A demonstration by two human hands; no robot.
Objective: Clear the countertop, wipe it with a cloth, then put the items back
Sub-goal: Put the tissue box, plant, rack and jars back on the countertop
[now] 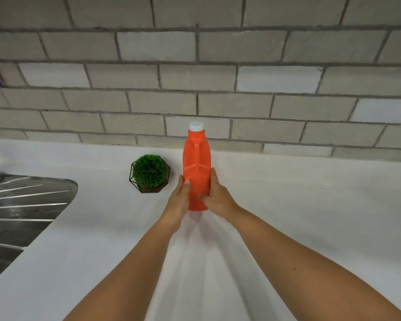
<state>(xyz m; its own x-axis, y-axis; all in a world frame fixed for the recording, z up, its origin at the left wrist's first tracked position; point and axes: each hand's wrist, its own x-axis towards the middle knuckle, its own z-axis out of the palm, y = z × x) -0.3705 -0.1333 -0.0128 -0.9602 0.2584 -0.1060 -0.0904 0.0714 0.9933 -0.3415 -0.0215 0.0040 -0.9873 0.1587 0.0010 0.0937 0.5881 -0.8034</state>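
Two hands clasp the orange detergent bottle point(196, 167) low on its body: your left hand point(180, 200) presses one flank, your right hand point(218, 195) the other, fingers wrapped around it. The bottle stands upright on the white surface point(310, 216), or just above it; you cannot tell which. It sits near the brick wall point(195, 66), with its white cap point(196, 126) on. Just beside it, to your left, sits a small green plant point(149, 172) in a wire-framed pot, and the sink drainer point(21, 209) lies well apart. Judge the bottle as stiff, smooth plastic, likely slippery and possibly heavy with liquid. Its moulded handle faces you and offers the surest hold, so grip there or keep both palms squeezing evenly.
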